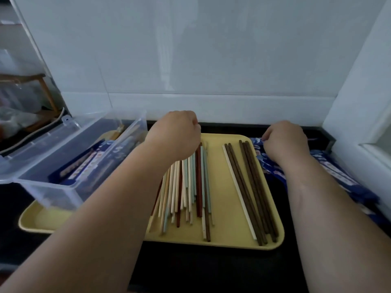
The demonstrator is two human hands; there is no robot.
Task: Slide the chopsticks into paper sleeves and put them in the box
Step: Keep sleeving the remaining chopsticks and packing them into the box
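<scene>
A yellow tray (230,235) holds a pile of several cream, teal and red chopsticks (188,187) on its left half and several dark brown chopsticks (251,191) with one white one on its right half. My left hand (175,134) is curled over the far ends of the coloured pile; what its fingers hold is hidden. My right hand (285,140) lies with curled fingers on the far end of a stack of blue patterned paper sleeves (342,176) right of the tray. A clear plastic box (63,166) at left contains sleeved chopsticks.
The box stands on a second yellow tray (38,220) on a black counter (201,271). White tiled wall rises behind, and a white frame (359,123) closes the right side. A wooden rack (31,98) and a cable are at the far left.
</scene>
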